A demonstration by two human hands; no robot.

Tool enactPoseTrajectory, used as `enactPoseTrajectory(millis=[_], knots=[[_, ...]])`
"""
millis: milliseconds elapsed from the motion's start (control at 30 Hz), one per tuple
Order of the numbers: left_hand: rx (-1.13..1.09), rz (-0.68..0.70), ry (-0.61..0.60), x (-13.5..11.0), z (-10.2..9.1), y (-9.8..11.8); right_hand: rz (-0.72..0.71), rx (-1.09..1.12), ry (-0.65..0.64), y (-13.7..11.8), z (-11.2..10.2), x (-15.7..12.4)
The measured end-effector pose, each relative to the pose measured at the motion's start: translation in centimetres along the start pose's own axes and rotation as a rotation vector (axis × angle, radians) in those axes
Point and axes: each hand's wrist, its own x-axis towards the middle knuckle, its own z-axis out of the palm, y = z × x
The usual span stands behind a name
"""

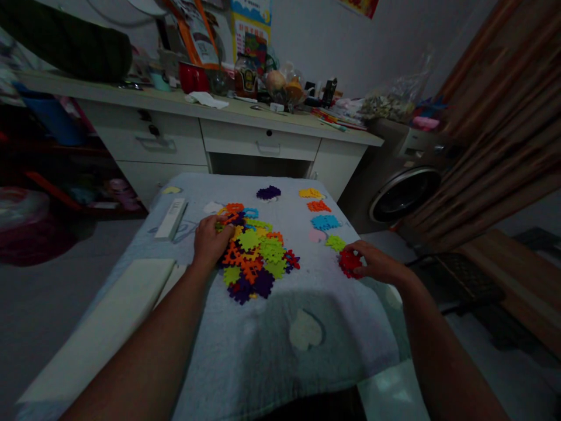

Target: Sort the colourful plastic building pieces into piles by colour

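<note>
A heap of flat plastic interlocking pieces (256, 254) in orange, green, purple, yellow and blue lies in the middle of a grey towel-covered table (245, 345). My left hand (211, 240) rests on the heap's left edge, fingers curled into the pieces. My right hand (372, 263) is at the table's right edge with its fingers closed on red pieces (349, 262). Sorted small piles sit beyond: purple (268, 192), yellow (310, 193), orange (318, 206), blue (325, 222), pink (316, 235), green (335, 242).
A white box (170, 218) lies at the table's left and a long white board (100, 333) along its near left edge. Behind stands a cluttered white desk (245, 140) with drawers. A washing machine (405, 190) stands to the right.
</note>
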Motion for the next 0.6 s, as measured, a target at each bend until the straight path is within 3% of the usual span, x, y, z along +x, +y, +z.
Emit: enactPoseTrajectory(millis=[367,600], knots=[[-0.016,-0.007,0.009,0.2,0.6,-0.9,-0.015,-0.157,0.015,-0.4,2.7,-1.0],[-0.016,0.003,0.014,0.1,0.2,-0.3,0.032,-0.179,0.013,-2.3,2.4,-0.6]])
